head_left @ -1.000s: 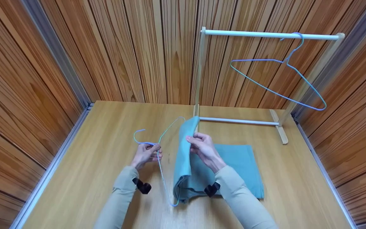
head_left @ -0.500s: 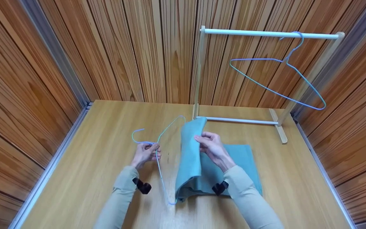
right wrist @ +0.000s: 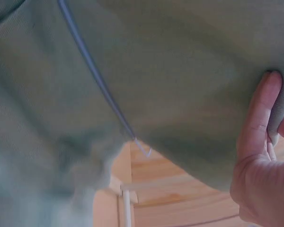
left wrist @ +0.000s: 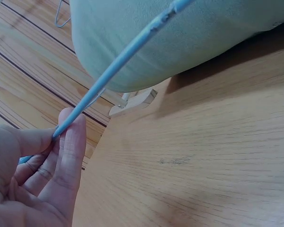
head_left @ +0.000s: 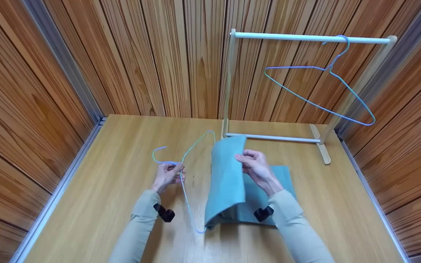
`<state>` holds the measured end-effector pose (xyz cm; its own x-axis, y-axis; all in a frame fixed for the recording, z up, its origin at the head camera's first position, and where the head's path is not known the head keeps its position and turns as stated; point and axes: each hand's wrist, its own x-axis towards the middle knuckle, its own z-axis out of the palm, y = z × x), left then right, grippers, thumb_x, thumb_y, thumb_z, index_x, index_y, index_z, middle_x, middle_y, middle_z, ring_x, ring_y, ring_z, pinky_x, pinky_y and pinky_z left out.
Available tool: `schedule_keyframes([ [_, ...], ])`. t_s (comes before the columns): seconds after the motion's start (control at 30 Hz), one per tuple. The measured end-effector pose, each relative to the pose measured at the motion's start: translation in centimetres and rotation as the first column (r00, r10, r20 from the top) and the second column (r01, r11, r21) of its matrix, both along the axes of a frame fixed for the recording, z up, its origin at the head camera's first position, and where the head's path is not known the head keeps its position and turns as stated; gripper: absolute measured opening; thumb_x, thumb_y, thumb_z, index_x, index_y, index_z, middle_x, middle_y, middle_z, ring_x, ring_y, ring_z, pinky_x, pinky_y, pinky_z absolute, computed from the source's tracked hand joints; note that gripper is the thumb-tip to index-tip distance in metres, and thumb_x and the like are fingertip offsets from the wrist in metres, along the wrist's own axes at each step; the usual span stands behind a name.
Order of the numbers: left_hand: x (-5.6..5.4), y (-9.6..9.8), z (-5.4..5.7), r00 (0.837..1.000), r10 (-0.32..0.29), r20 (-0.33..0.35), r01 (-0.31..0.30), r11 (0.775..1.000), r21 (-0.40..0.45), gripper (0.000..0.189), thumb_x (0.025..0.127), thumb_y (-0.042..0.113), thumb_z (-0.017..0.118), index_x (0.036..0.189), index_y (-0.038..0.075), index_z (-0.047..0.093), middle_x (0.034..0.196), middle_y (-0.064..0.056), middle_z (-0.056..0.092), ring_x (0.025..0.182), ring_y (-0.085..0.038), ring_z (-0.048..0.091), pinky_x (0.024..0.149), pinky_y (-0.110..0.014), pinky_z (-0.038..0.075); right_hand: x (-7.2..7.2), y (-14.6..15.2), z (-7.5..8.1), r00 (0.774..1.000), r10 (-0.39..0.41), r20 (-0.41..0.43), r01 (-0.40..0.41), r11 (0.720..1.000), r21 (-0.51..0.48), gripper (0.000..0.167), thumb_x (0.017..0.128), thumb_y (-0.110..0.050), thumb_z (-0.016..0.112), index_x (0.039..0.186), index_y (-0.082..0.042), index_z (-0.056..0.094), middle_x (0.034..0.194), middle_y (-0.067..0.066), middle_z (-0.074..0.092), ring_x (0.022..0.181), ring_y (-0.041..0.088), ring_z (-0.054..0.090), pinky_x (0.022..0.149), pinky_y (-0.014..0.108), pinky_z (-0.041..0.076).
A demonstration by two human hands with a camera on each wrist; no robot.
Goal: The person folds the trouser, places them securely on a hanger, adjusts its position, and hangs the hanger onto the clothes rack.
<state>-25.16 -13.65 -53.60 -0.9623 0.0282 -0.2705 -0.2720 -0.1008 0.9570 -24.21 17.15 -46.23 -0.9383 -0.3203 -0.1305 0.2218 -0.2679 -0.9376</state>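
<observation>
A blue-green wire hanger (head_left: 186, 193) stands tilted over the table, its hook pointing left. My left hand (head_left: 167, 177) pinches it just below the hook between thumb and fingers; the left wrist view shows the wire (left wrist: 118, 61) in that pinch. A folded teal cloth (head_left: 227, 179) drapes over the hanger's bottom bar, which runs under the fold in the right wrist view as a grey-blue rod (right wrist: 97, 75). With thumb and fingers my right hand (head_left: 258, 170) pinches the cloth's raised edge. The cloth's other part lies flat on the table beneath my right forearm. The garment's kind cannot be told.
Behind, to the right, stands a wooden rack with a white top bar (head_left: 287, 37) and a lower bar (head_left: 280, 138). A second wire hanger (head_left: 305, 100) hangs from the top bar. Wood-panelled walls (head_left: 159, 58) enclose the wooden table (head_left: 122, 146) at the back and sides.
My right hand has moved to the right, drawing the cloth's edge further over the hanger's bar, so the folded-over part is wider. The left hand and hanger have hardly moved.
</observation>
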Motion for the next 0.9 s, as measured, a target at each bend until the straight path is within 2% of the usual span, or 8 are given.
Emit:
schedule_keyframes([
  [0.1,0.0,0.0,0.0,1.0,0.004,-0.009,-0.004,1.0,-0.028,0.02,0.099,0.008,0.061,0.106,-0.01,0.067,0.075,-0.001,0.071,0.057,-0.01,0.067,0.06,-0.025,0.06,-0.2,1.3,-0.4,1.0,-0.007,0.0,0.007,1.0,0.021,0.013,0.099,-0.007,0.06,0.089,-0.012,0.068,0.079,-0.003,0.074,0.073,0.008,0.07,0.068,0.023,0.056],
  [0.23,-0.1,0.2,-0.1,1.0,0.017,0.006,-0.017,1.0,-0.006,0.023,0.099,0.008,0.061,0.109,-0.013,0.065,0.074,0.0,0.07,0.058,-0.009,0.067,0.058,-0.023,0.059,-0.4,3.3,-1.2,1.0,-0.02,-0.003,0.02,0.997,0.07,0.015,0.099,-0.007,0.061,0.086,-0.013,0.066,0.075,-0.005,0.071,0.069,0.006,0.066,0.065,0.022,0.055],
  [0.37,-0.1,0.4,-0.1,0.999,0.033,0.007,-0.033,0.999,0.017,0.018,0.099,0.007,0.061,0.105,-0.009,0.067,0.073,0.0,0.069,0.056,-0.009,0.066,0.056,-0.022,0.058,-0.5,5.2,-2.3,0.999,-0.037,-0.003,0.037,0.99,0.136,0.016,0.098,-0.01,0.062,0.083,-0.013,0.062,0.071,-0.007,0.067,0.065,0.005,0.063,0.063,0.022,0.054],
  [0.63,0.1,1.2,-0.6,1.0,0.026,0.014,-0.027,0.999,0.027,0.017,0.099,0.008,0.062,0.105,-0.006,0.069,0.08,-0.003,0.071,0.056,-0.01,0.067,0.054,-0.022,0.058,-0.6,8.0,-4.7,0.997,-0.078,0.017,0.067,0.937,0.342,0.008,0.098,-0.017,0.064,0.093,-0.012,0.065,0.073,-0.007,0.07,0.067,0.008,0.067,0.063,0.025,0.058],
  [0.77,0.2,1.7,-1.3,1.0,0.017,0.018,-0.018,0.999,0.043,0.018,0.099,0.008,0.061,0.105,-0.007,0.069,0.08,-0.003,0.072,0.056,-0.009,0.067,0.056,-0.023,0.058,-0.3,8.7,-4.9,0.995,-0.1,0.026,0.085,0.935,0.345,0.007,0.099,-0.016,0.063,0.092,-0.013,0.064,0.074,-0.008,0.07,0.068,0.008,0.067,0.062,0.024,0.058],
  [0.9,0.3,2.2,-1.8,1.0,0.01,0.015,-0.011,0.999,0.052,0.02,0.099,0.01,0.061,0.107,-0.007,0.069,0.081,-0.001,0.073,0.058,-0.009,0.068,0.058,-0.024,0.059,0.0,9.1,-4.2,0.99,-0.141,0.008,0.133,0.948,0.288,0.009,0.099,-0.012,0.062,0.09,-0.013,0.065,0.073,-0.007,0.071,0.067,0.007,0.067,0.061,0.024,0.058],
])
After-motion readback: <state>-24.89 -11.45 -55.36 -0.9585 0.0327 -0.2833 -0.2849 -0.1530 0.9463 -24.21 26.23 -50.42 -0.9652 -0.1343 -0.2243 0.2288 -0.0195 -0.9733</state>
